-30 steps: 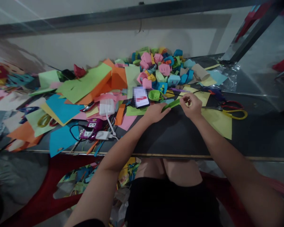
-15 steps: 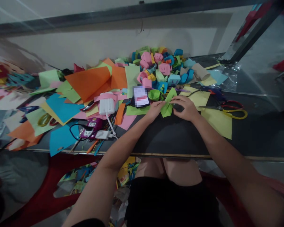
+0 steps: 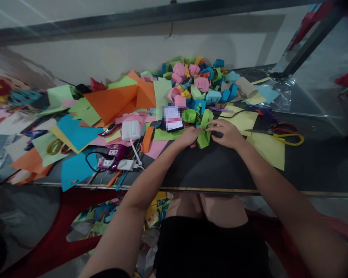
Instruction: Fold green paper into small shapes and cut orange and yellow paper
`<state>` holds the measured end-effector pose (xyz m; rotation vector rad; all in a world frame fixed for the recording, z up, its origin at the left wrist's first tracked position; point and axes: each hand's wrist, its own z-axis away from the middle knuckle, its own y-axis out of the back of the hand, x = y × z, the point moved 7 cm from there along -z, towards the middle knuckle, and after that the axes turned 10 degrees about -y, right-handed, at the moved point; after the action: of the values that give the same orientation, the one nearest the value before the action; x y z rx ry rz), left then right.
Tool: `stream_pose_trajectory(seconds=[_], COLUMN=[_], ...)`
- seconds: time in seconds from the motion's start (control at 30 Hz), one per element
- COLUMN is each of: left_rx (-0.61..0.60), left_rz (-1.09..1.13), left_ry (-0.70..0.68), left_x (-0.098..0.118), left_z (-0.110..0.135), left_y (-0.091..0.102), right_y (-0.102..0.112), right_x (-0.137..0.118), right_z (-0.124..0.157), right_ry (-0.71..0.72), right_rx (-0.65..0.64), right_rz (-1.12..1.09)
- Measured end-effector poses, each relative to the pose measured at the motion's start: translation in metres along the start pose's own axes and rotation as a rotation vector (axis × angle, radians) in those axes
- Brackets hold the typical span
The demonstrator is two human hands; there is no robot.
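A piece of folded green paper (image 3: 203, 135) stands partly opened out between my two hands over the dark tabletop. My left hand (image 3: 189, 137) grips its left side, fingers closed on the paper. From the right, my right hand (image 3: 226, 133) has its thumb and fingertips against the other side, pinching near the upper edge. Just behind my left hand sits a small green paper box (image 3: 189, 115). Beside it lies a phone (image 3: 173, 118) with its screen lit, on a flat green sheet (image 3: 166, 134).
Folded paper pieces (image 3: 202, 84) are heaped at the back. Yellow-handled scissors (image 3: 288, 139) rest on a yellow sheet (image 3: 268, 152) to the right. At left are orange paper (image 3: 113, 101), a white power bank (image 3: 130, 130) and a purple power strip (image 3: 113, 157) with cables.
The green paper, flatter and wing-like before, now stands more upright and boxy between my hands. Both hands have shifted only slightly.
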<state>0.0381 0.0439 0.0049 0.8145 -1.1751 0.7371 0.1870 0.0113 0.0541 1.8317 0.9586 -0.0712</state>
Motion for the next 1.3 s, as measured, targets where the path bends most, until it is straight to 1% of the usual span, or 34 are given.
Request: stream_pose_trajectory(seconds=[0.1, 0.23, 0.3, 0.43, 0.5, 0.53, 0.57, 0.63, 0.67, 0.7, 0.73, 0.77, 0.8, 0.83, 0.87, 0.9, 1.0, 1.1, 1.17, 1.23, 1.3], left_rx=[-0.112, -0.319, -0.402, -0.462, -0.472, -0.432, -0.346, -0.071, 0.051, 0.122, 0.129, 0.072, -0.029, -0.141, -0.233, -0.299, -0.414, -0.578, -0.659, -0.676, -0.657], left_rz=[-0.079, -0.035, -0.025, -0.028, -0.163, -0.271, -0.39, -0.601, -0.671, -0.721, -0.761, -0.805, -0.858, -0.922, -0.996, -1.072, -1.232, -1.256, -1.247, -1.254, -1.266], left_ry=[0.067, 0.169, 0.212, 0.201, 0.159, 0.115, 0.042, -0.181, -0.312, -0.447, -0.578, -0.692, -0.779, -0.836, -0.862, -0.856, -0.767, -0.723, -0.716, -0.711, -0.714], left_x=[0.0, 0.002, 0.002, 0.0, -0.002, -0.002, 0.001, 0.018, 0.028, 0.037, 0.044, 0.048, 0.048, 0.047, 0.044, 0.04, 0.035, 0.039, 0.044, 0.051, 0.056], left_z=[0.004, 0.013, 0.018, 0.02, 0.017, 0.013, 0.007, -0.002, -0.003, -0.003, -0.002, -0.001, -0.001, -0.001, -0.001, -0.003, -0.012, -0.019, -0.022, -0.022, -0.02], left_y=[-0.003, -0.013, -0.018, -0.021, -0.012, -0.004, 0.008, 0.035, 0.044, 0.048, 0.046, 0.039, 0.029, 0.019, 0.01, 0.004, -0.003, -0.007, -0.008, -0.007, -0.006], right_y=[-0.005, -0.002, -0.002, -0.005, -0.005, -0.005, -0.004, -0.003, -0.003, -0.003, -0.003, -0.003, -0.003, -0.004, -0.005, -0.005, -0.007, -0.008, -0.009, -0.009, -0.009], right_x=[-0.001, 0.0, 0.0, 0.003, 0.005, 0.005, 0.005, 0.004, 0.002, 0.001, 0.0, -0.001, -0.002, -0.002, -0.002, -0.002, -0.002, -0.003, -0.004, -0.005, -0.006], right_z=[0.0, 0.001, 0.001, 0.001, 0.0, 0.0, 0.0, 0.0, 0.0, 0.0, 0.0, 0.001, 0.001, 0.001, 0.001, 0.0, -0.003, -0.005, -0.003, 0.002, 0.007], right_ry=[0.013, -0.007, -0.009, -0.038, -0.061, -0.068, -0.072, -0.077, -0.079, -0.082, -0.088, -0.097, -0.105, -0.113, -0.12, -0.123, -0.102, -0.046, -0.023, -0.021, -0.031], right_rx=[-0.067, -0.067, -0.096, -0.171, -0.194, -0.209, -0.228, -0.269, -0.29, -0.311, -0.331, -0.349, -0.368, -0.386, -0.403, -0.421, -0.473, -0.525, -0.57, -0.618, -0.639], right_rz=[0.0, -0.002, -0.005, 0.009, 0.026, 0.034, 0.045, 0.08, 0.104, 0.13, 0.155, 0.175, 0.19, 0.199, 0.204, 0.208, 0.224, 0.228, 0.185, 0.116, 0.06])
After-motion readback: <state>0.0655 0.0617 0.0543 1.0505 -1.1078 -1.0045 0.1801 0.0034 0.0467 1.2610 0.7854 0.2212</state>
